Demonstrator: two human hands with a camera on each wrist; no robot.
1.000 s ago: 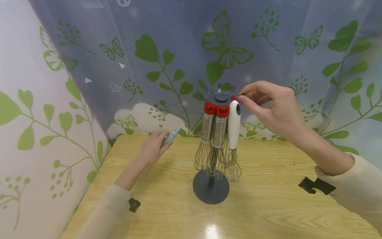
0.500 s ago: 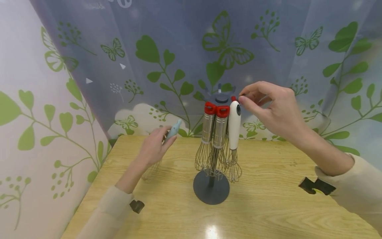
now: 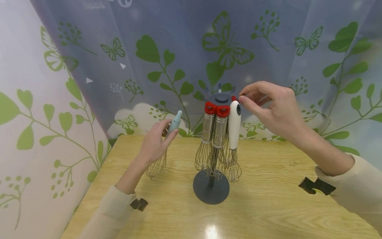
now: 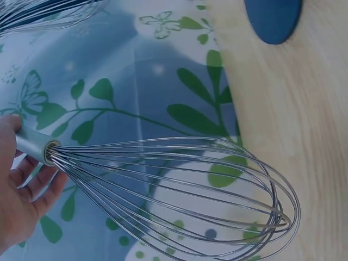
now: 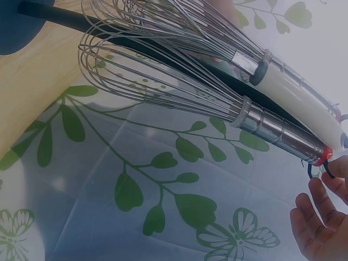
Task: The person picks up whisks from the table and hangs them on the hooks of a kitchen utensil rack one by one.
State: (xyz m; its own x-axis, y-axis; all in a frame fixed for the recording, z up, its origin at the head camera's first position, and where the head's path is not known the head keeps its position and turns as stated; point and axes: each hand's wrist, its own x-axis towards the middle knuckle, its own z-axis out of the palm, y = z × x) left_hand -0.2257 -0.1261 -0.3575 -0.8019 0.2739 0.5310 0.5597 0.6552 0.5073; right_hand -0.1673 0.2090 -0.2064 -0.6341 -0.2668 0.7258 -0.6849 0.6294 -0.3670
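Note:
In the head view, a whisk with a light blue handle [image 3: 174, 123] is gripped by my left hand [image 3: 155, 141]. Its handle end points up and its wire loops hang below the hand; the left wrist view shows these wires [image 4: 179, 185] large. A dark whisk stand [image 3: 221, 97] holds several hanging whisks: silver-handled ones with red caps [image 3: 220, 131] and a white-handled whisk [image 3: 234, 126]. My right hand [image 3: 276, 108] is at the stand's right side, thumb and fingertips pinching a dark hook beside a red cap. In the right wrist view, that hook [image 5: 328, 168] is partly hidden by the fingers.
The stand's round dark base [image 3: 211, 192] rests on a light wooden table [image 3: 268, 199]. Behind the table hangs a blue cloth [image 3: 185, 39] printed with green leaves and butterflies. A pale printed cloth [image 3: 35, 109] covers the left side.
My left hand has raised the light blue whisk and turned it more upright, so its wires now show below the hand. The right hand and the stand have stayed in place.

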